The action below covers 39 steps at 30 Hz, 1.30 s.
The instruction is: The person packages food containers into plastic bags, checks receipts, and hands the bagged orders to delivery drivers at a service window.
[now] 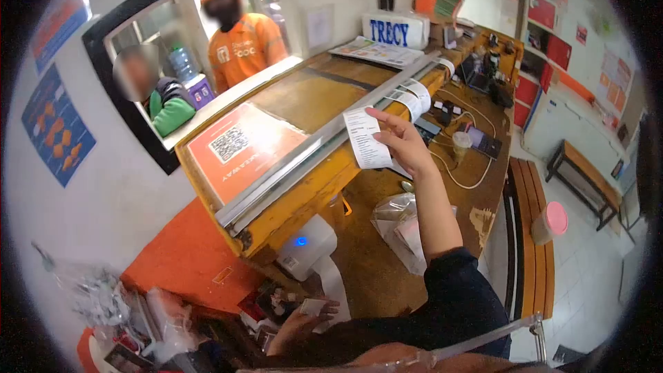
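Note:
My right hand (406, 144) is stretched forward over the counter, pinching a printed paper receipt (364, 144) between thumb and fingers. The receipt hangs in front of a long metal ticket rail (311, 150), where other paper slips (413, 97) hang farther along. Low in the view, my left hand (298, 326) is closed around a small pale piece that looks like paper (315, 307). Just beyond it stands a white receipt printer (309, 245) with a blue light, and a strip of paper (330, 283) hangs beside it.
Two people are at the window, one in an orange shirt (247, 52), the other in a green sleeve (173, 112). An orange QR sign (259, 148) lies on the raised counter. Below are a plastic bag (397, 224), a cup (461, 144) and cables. A wooden bench (535, 255) stands right.

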Motion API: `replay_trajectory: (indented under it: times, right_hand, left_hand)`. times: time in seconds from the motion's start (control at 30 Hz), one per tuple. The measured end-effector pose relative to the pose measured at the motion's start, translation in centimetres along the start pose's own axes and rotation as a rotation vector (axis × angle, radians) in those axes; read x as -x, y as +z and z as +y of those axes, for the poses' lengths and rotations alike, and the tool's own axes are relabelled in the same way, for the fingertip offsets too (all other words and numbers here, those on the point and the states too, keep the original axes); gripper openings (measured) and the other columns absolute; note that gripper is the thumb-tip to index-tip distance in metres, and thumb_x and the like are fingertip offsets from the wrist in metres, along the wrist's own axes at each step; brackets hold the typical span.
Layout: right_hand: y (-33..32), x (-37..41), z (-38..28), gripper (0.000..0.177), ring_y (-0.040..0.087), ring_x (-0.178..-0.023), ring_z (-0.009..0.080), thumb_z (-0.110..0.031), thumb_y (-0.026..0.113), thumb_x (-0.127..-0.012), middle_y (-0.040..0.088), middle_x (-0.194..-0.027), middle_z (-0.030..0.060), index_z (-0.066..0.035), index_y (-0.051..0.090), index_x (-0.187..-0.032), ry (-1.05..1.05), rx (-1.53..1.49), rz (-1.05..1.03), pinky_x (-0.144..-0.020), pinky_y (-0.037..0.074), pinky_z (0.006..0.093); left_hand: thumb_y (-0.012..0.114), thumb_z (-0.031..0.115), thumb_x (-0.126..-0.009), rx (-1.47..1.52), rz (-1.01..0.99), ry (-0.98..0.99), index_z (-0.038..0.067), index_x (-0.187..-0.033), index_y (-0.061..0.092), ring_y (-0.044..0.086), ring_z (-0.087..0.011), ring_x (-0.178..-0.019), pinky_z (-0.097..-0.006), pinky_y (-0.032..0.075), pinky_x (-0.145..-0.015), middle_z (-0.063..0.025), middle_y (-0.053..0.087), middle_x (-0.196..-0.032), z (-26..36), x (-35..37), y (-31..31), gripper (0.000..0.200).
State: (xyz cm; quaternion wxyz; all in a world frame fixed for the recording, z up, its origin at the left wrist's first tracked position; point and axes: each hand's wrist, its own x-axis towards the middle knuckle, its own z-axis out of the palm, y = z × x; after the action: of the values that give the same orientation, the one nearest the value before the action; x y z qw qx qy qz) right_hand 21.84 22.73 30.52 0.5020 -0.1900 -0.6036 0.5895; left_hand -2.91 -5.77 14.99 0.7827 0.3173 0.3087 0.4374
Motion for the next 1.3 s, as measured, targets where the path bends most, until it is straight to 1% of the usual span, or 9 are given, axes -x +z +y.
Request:
replay_trajectory:
  times: [0.1,0.3,0.43,0.57,0.73,0.97,1.1,1.17,1.3]
  right_hand:
    - [3.2,0.2,-1.0,0.048,0.053,-0.075,0.0061,0.001,0.051,-0.075,0.056,-0.101,0.0041,-0.003,0.042,-0.121,-0.042,-0.078,-0.001,-0.066,0.042,0.0184]
    - [10.5,1.1,-1.9,0.051,0.054,-0.085,0.0093,0.006,0.050,-0.074,0.053,-0.106,0.0055,-0.002,0.039,-0.123,-0.058,-0.150,-0.189,-0.076,0.042,0.0220]
    - [15.9,1.9,-0.3,0.054,0.053,-0.091,0.0111,0.007,0.050,-0.073,0.047,-0.117,0.0091,0.001,0.035,-0.125,-0.049,-0.268,-0.251,-0.080,0.040,0.0226]
    - [22.0,6.3,0.5,0.048,0.050,-0.098,0.0156,0.005,0.052,-0.072,0.045,-0.116,0.0142,0.004,0.041,-0.119,-0.080,-0.161,-0.321,-0.084,0.038,0.0254]
    - [31.2,10.5,5.9,0.037,0.048,-0.099,0.0186,0.005,0.053,-0.070,0.050,-0.104,0.0114,0.004,0.050,-0.107,-0.197,-0.256,-0.773,-0.085,0.037,0.0297]
    - [46.6,17.1,14.2,0.041,0.047,-0.099,0.0166,0.007,0.049,-0.069,0.049,-0.106,0.0076,0.000,0.049,-0.109,0.438,-0.203,-1.194,-0.087,0.035,0.0272]
    - [55.2,24.0,16.1,0.054,0.040,-0.110,0.0177,0.010,0.047,-0.067,0.045,-0.113,0.0092,-0.001,0.041,-0.119,0.393,-0.254,-1.496,-0.094,0.028,0.0272]
    - [59.7,27.6,15.8,0.060,0.037,-0.114,0.0221,0.009,0.047,-0.066,0.042,-0.117,0.0130,-0.002,0.036,-0.123,0.226,-0.329,-1.677,-0.096,0.025,0.0299]
    - [67.5,36.2,12.9,0.059,0.033,-0.118,0.0284,0.007,0.048,-0.068,0.034,-0.125,0.0181,-0.005,0.035,-0.125,-0.484,-0.118,-1.821,-0.098,0.023,0.0319]
  left_hand:
    - [0.059,0.022,-0.075,0.004,0.048,0.119,-0.003,-0.121,0.035,0.044,-0.0290,-0.108,-0.0401,0.032,-0.093,-0.0203,0.041,-0.120,0.9,2.0,0.5,0.057]
    - [0.062,0.029,-0.072,0.119,0.089,0.353,-0.003,-0.121,0.035,0.045,-0.0282,-0.108,-0.0407,0.031,-0.094,-0.0194,0.043,-0.119,1.8,7.6,-0.6,0.064]
    - [0.059,0.035,-0.074,0.117,0.323,0.463,-0.001,-0.122,0.036,0.046,-0.0260,-0.107,-0.0393,0.033,-0.092,-0.0178,0.043,-0.120,2.1,12.0,-0.2,0.065]
    - [0.044,0.029,-0.085,0.037,0.721,0.508,0.001,-0.123,0.036,0.046,-0.0199,-0.107,-0.0331,0.035,-0.087,-0.0099,0.045,-0.121,-1.5,17.9,-3.3,0.048]
    - [0.052,0.023,-0.083,-0.151,1.371,0.529,0.005,-0.118,0.043,0.049,-0.0138,-0.096,-0.0261,0.038,-0.080,-0.0059,0.052,-0.107,-7.6,25.7,-4.6,0.040]
    - [0.054,0.011,-0.081,0.054,1.760,0.856,0.004,-0.114,0.046,0.051,-0.0122,-0.091,-0.0255,0.040,-0.080,-0.0032,0.055,-0.101,-11.7,34.8,1.5,0.034]
    - [0.053,0.009,-0.082,-0.018,1.996,0.924,0.004,-0.117,0.044,0.049,-0.0126,-0.096,-0.0268,0.039,-0.084,-0.0053,0.054,-0.103,-15.7,39.5,5.2,0.037]
    - [0.054,0.009,-0.081,0.004,2.126,0.952,0.005,-0.119,0.042,0.050,-0.0125,-0.094,-0.0262,0.039,-0.083,-0.0054,0.053,-0.103,-17.3,41.5,7.5,0.040]
    - [0.054,0.006,-0.080,0.106,2.396,1.054,0.005,-0.120,0.041,0.050,-0.0121,-0.093,-0.0243,0.040,-0.080,-0.0062,0.054,-0.101,-22.0,44.2,11.4,0.042]
